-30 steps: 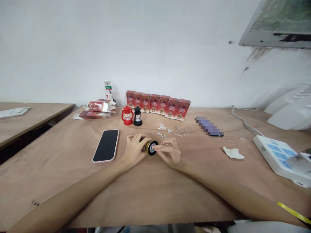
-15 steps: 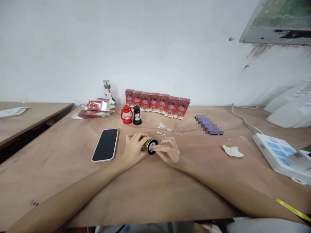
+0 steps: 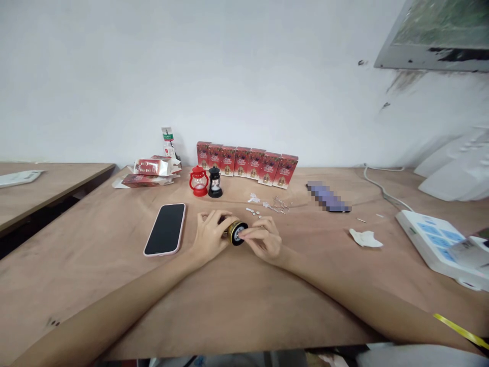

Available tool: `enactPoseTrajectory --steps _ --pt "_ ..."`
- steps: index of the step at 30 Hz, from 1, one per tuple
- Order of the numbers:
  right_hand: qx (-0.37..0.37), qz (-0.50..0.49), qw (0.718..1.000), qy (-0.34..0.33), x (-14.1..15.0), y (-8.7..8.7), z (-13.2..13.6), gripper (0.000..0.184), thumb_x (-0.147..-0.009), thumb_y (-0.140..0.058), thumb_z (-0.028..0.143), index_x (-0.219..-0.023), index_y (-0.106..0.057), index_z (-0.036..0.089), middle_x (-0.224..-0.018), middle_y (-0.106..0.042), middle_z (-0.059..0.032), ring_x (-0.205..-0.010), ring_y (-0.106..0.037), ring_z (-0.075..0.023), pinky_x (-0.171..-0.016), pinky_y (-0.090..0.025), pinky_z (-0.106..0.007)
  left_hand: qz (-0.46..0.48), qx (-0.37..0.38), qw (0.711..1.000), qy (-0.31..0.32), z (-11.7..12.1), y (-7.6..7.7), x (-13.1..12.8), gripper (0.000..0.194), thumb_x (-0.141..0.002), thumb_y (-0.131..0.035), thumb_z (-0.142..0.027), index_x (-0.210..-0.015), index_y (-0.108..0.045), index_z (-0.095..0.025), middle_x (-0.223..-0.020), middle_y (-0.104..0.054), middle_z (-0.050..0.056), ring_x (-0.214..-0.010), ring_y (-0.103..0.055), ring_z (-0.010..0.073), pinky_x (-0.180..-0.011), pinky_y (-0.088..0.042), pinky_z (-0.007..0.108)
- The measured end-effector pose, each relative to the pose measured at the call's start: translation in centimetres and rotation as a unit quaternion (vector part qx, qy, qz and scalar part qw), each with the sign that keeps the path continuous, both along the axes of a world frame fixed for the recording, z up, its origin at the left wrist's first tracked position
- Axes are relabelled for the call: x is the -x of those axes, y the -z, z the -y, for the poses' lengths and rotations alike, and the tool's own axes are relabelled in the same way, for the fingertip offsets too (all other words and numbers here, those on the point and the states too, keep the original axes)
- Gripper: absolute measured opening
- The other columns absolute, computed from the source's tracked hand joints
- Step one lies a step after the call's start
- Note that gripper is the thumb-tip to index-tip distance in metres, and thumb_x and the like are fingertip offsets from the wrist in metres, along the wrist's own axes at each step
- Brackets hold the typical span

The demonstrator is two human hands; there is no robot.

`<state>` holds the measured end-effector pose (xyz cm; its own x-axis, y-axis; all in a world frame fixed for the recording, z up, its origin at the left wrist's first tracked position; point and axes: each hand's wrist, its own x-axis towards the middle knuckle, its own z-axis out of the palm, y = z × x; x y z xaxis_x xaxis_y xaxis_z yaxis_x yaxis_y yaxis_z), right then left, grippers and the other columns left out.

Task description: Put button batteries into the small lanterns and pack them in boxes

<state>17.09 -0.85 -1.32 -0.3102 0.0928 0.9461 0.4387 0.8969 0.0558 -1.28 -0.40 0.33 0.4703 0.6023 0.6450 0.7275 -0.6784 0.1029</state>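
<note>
Left hand (image 3: 213, 235) closed around gold-and-black lantern (image 3: 237, 233), tipped on side, base turned toward right hand (image 3: 266, 239). Right hand's fingertips pinched together at base; whether they grip some tiny part, cannot tell. Lantern at middle of wooden table (image 3: 229, 306), between black-screened phone (image 3: 165, 229) and crumpled white scrap (image 3: 365, 238). Behind: red lantern (image 3: 199, 182), black lantern (image 3: 215, 183), both upright, side by side; row of red boxes (image 3: 242, 162) near wall.

"What is the person wearing?"
"A narrow, bright yellow band (image 3: 458, 329) on the right arm (image 3: 367, 300), dark beside its lower end."
"And the hands?"
"Left hand (image 3: 212, 235) and right hand (image 3: 266, 239) are both bare, slim-fingered; the left forearm (image 3: 126, 293) is bare too."
</note>
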Motion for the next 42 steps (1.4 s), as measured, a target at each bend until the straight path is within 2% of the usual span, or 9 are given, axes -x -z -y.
enactPoseTrajectory --steps 6,15,21,23,25,28,30,33,42 --pt "0.058 -0.075 0.995 0.027 0.1 0.0 -0.1 0.027 -0.08 -0.066 0.021 -0.099 -0.047 0.023 -0.084 -0.061 -0.0027 -0.077 -0.058 -0.0168 -0.069 -0.046 -0.032 -0.01 -0.021 1.0 -0.021 0.0 0.2 0.1 0.034 -0.079 -0.056 -0.015 -0.109 -0.063 -0.03 -0.109 -0.064 0.007 -0.098 -0.056 0.0225 -0.078 -0.027 0.038" --pt "0.309 -0.042 0.95 -0.015 0.0 -0.1 -0.4 0.034 -0.082 -0.06 0.038 -0.106 -0.043 0.021 -0.096 -0.052 -0.0059 -0.083 -0.054 -0.0181 -0.076 -0.048 -0.034 -0.029 -0.034 0.999 -0.025 0.1 0.2 0.0 0.038 -0.079 -0.054 -0.011 -0.108 -0.064 -0.034 -0.111 -0.063 0.007 -0.1 -0.055 0.0241 -0.077 -0.026 0.039" --pt "0.241 0.038 0.968 -0.063 -0.6 -0.5 -0.5 0.035 -0.086 -0.05 0.034 -0.116 -0.04 0.018 -0.106 -0.053 -0.0105 -0.097 -0.053 -0.0211 -0.084 -0.046 -0.037 0.046 0.042 0.998 -0.032 -0.1 -0.4 0.2 0.03 -0.076 -0.061 -0.022 -0.106 -0.061 -0.027 -0.107 -0.064 0.006 -0.1 -0.056 0.0238 -0.081 -0.027 0.038" --pt "0.21 0.057 0.976 -0.013 -1.3 -0.4 -1.4 0.033 -0.087 -0.046 0.029 -0.118 -0.041 0.017 -0.108 -0.056 -0.0118 -0.099 -0.053 -0.0224 -0.085 -0.044 -0.039 0.101 0.076 0.991 -0.05 -0.4 -0.8 0.4 0.031 -0.074 -0.065 -0.027 -0.104 -0.059 -0.023 -0.105 -0.065 0.005 -0.1 -0.057 0.0239 -0.084 -0.028 0.038" --pt "0.194 0.071 0.974 0.097 -2.4 0.0 -2.9 0.027 -0.088 -0.043 0.024 -0.113 -0.047 0.016 -0.105 -0.059 -0.0125 -0.097 -0.053 -0.0243 -0.084 -0.043 -0.04 0.16 0.104 0.979 -0.072 -0.7 -1.0 0.5 0.034 -0.072 -0.068 -0.028 -0.103 -0.056 -0.021 -0.103 -0.066 0.005 -0.099 -0.058 0.0242 -0.085 -0.03 0.039" --pt "0.201 0.113 0.937 0.264 -4.3 0.6 -5.4 0.023 -0.086 -0.039 0.017 -0.102 -0.055 0.014 -0.097 -0.064 -0.0151 -0.098 -0.052 -0.0295 -0.082 -0.039 -0.044 0.223 0.134 0.961 -0.09 -1.0 -1.2 0.5 0.034 -0.071 -0.069 -0.031 -0.1 -0.055 -0.021 -0.101 -0.067 0.004 -0.097 -0.059 0.0245 -0.086 -0.035 0.039" --pt "0.219 0.122 0.909 0.332 -5.4 1.0 -6.7 0.024 -0.085 -0.04 0.017 -0.1 -0.058 0.013 -0.096 -0.065 -0.0161 -0.1 -0.051 -0.0314 -0.081 -0.038 -0.045 0.248 0.148 0.954 -0.078 -1.0 -1.3 0.4 0.033 -0.071 -0.07 -0.033 -0.098 -0.055 -0.02 -0.1 -0.068 0.004 -0.097 -0.06 0.0248 -0.086 -0.038 0.04" --pt "0.226 0.122 0.892 0.373 -6.3 1.2 -7.5 0.023 -0.082 -0.046 0.017 -0.099 -0.061 0.014 -0.095 -0.067 -0.0153 -0.101 -0.05 -0.0322 -0.083 -0.037 -0.047 0.276 0.171 0.945 -0.046 -1.1 -1.1 0.3 0.033 -0.072 -0.069 -0.034 -0.098 -0.055 -0.02 -0.102 -0.067 0.006 -0.1 -0.061 0.0254 -0.086 -0.042 0.039" --pt "0.155 0.119 0.904 0.38 -6.2 1.6 -7.2 0.021 -0.08 -0.049 0.01 -0.078 -0.068 0.019 -0.101 -0.066 -0.0106 -0.108 -0.046 -0.0319 -0.093 -0.027 -0.054 0.279 0.174 0.944 -0.023 -1.5 -0.4 0.4 0.033 -0.071 -0.069 -0.031 -0.098 -0.055 -0.019 -0.104 -0.065 0.007 -0.104 -0.058 0.0267 -0.086 -0.044 0.041"
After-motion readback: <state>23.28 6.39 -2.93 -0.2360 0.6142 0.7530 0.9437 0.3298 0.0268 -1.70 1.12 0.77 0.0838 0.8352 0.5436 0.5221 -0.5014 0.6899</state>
